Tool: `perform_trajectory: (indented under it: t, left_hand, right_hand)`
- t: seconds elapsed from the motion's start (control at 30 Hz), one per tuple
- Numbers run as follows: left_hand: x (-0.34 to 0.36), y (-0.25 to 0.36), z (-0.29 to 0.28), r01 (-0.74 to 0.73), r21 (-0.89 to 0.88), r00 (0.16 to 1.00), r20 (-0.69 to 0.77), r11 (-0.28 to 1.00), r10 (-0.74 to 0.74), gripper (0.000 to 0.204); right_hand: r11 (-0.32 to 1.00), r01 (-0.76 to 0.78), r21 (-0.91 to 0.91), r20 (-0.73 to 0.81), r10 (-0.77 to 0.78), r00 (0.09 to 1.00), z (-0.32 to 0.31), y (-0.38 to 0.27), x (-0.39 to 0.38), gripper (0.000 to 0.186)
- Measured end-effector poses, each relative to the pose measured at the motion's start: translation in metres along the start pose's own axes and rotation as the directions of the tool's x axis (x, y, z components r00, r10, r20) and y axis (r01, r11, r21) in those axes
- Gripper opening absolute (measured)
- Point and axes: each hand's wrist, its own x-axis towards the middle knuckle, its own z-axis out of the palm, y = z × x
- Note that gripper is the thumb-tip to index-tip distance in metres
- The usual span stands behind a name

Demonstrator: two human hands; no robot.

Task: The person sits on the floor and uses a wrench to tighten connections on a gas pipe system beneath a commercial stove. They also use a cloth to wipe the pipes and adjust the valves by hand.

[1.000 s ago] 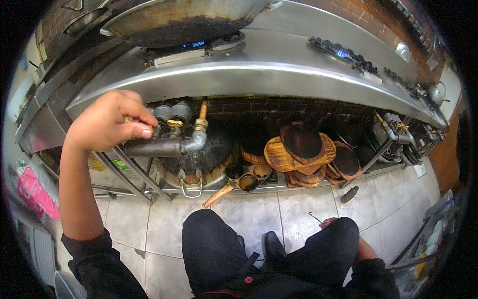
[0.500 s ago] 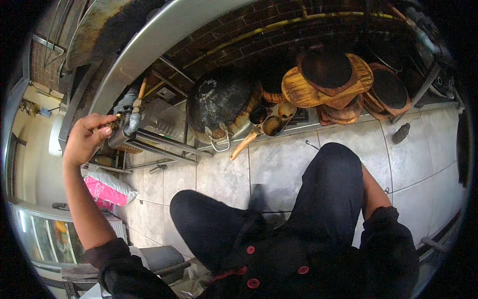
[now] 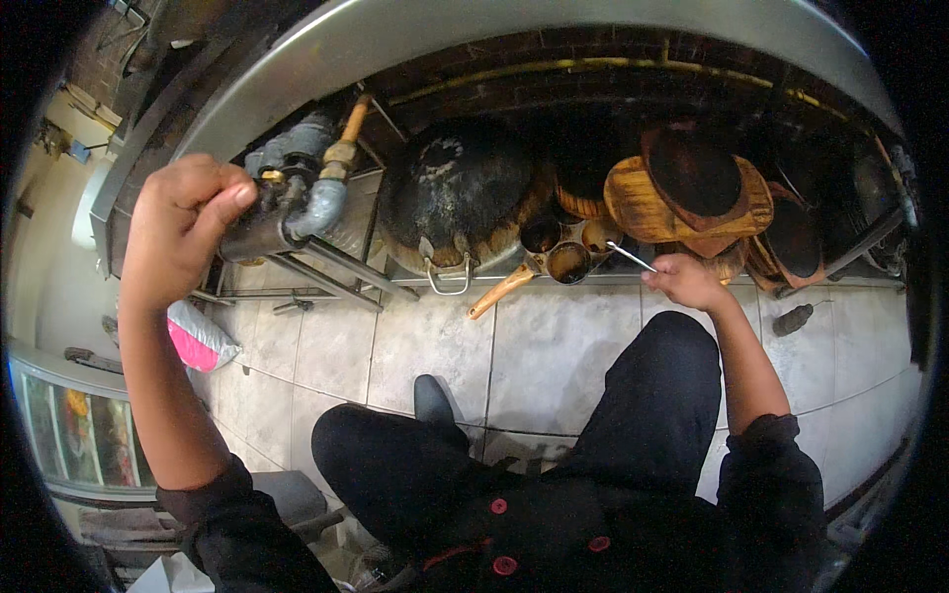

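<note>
My left hand is raised at the left with its thumb and fingers pinched together. Whatever lies between those fingertips is hidden. They are close beside a grey metal pipe assembly that has a brass fitting and a small brass piece near my fingers. In my right hand, held above the floor in front of my right knee, is a thin silver metal rod. Its far tip points up and left toward a wooden-handled pan with round cups.
A large blackened wok lies overturned on the low shelf. Wooden boards with dark plates are stacked to its right. Above runs the curved steel counter edge. A dark bottle-shaped object lies on the tiles; a pink-and-white bag stands at left.
My right hand has come up from beside my right knee, now with the metal rod in it. My left hand stays by the pipes, its fingers more curled. My view has shifted.
</note>
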Motion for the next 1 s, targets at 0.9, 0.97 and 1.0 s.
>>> perform_trajectory:
  t: [0.9,0.97,1.0]
  left_hand:
    - [-0.002,-0.054,0.174,-0.274,-0.797,0.932,-0.082,-0.539,-0.353,0.036]
    - [-0.010,-0.053,0.176,-0.302,-0.760,0.942,-0.147,-0.575,-0.301,0.036]
    - [-0.013,-0.053,0.180,-0.325,-0.744,0.939,-0.183,-0.584,-0.290,0.035]
  right_hand:
    - [0.867,-0.425,-0.260,0.107,0.464,0.880,0.031,-0.106,0.026,0.027]
    - [0.909,-0.357,-0.215,0.086,0.381,0.920,0.032,-0.097,0.020,0.026]
    - [0.923,-0.329,-0.199,0.077,0.349,0.934,0.033,-0.088,0.012,0.025]
